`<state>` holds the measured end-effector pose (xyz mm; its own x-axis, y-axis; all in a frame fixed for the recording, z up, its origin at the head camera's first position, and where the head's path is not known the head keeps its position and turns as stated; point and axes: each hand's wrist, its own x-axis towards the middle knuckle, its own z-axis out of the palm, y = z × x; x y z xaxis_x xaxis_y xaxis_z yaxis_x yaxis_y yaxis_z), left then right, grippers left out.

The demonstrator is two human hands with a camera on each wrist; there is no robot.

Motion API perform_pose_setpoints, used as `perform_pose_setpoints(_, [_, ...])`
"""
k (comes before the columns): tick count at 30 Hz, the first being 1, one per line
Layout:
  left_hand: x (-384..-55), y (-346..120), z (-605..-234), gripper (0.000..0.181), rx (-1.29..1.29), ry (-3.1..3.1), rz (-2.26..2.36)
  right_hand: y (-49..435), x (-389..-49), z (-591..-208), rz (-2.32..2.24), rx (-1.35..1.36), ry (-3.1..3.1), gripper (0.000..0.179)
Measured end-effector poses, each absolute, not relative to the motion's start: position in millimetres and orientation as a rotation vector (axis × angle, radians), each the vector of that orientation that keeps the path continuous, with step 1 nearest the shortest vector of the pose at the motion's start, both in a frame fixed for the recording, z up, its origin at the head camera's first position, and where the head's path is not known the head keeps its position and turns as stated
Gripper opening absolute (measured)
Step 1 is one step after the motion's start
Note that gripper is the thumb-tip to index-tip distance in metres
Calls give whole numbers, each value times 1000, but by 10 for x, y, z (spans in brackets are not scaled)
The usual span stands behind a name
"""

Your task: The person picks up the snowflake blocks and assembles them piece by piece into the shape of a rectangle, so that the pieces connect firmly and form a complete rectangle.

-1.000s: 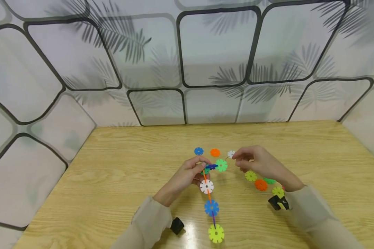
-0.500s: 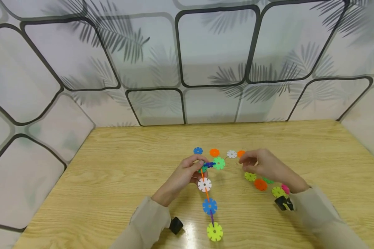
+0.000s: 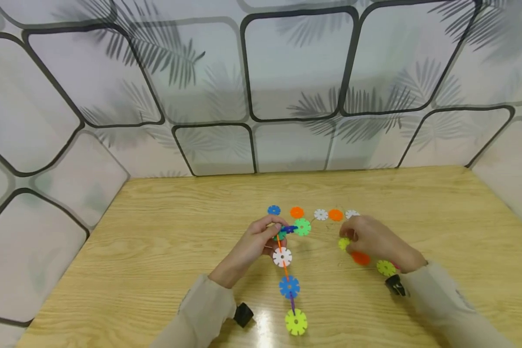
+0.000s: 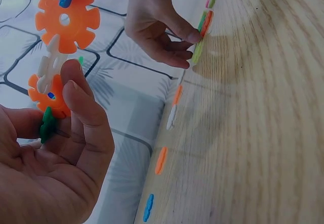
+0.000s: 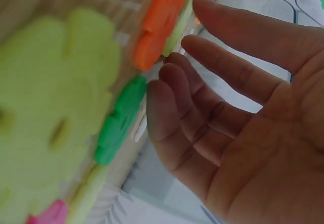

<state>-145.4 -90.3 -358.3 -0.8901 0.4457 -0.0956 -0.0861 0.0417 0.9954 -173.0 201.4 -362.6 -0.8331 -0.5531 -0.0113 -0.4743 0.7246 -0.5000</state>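
Note:
My left hand (image 3: 258, 240) pinches the dark green notched disc (image 4: 48, 125) of a chain of interlocking snowflake discs. From it the chain runs down through orange, white (image 3: 282, 257) and blue discs (image 3: 289, 287) to a yellow disc (image 3: 296, 322). A dark blue disc (image 3: 289, 229) and a light green disc (image 3: 302, 227) branch to the right. My right hand (image 3: 376, 239) reaches low over the table, fingers loosely bent, fingertips right at a loose yellow disc (image 3: 343, 243). In the right wrist view an orange disc (image 5: 159, 27) and a green disc (image 5: 120, 123) lie by those fingers.
Along the back lie loose discs: blue (image 3: 274, 210), orange (image 3: 297, 212), white (image 3: 321, 214), orange (image 3: 335, 215) and another white disc (image 3: 352, 214). Another yellow disc (image 3: 385, 268) lies beside the right wrist. A patterned wall (image 3: 293, 145) borders the wooden table (image 3: 178, 208) behind.
My right hand has moved from the white disc in the back row, rightward and then down to the loose yellow disc, uncovering an orange and a white disc. My left hand keeps its hold.

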Motion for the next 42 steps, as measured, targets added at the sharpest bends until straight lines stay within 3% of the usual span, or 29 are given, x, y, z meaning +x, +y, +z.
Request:
perform_pose_setpoints(13, [-1453,-899,-3604,25,353,1936,1908,1968,-1702,-3614,-719,-786,2804,21])
perform_pose_setpoints(42, [-1438,-868,-3619,23,348,1942,1889,1807,-1611,-3448,-1535,-687,2521,11])
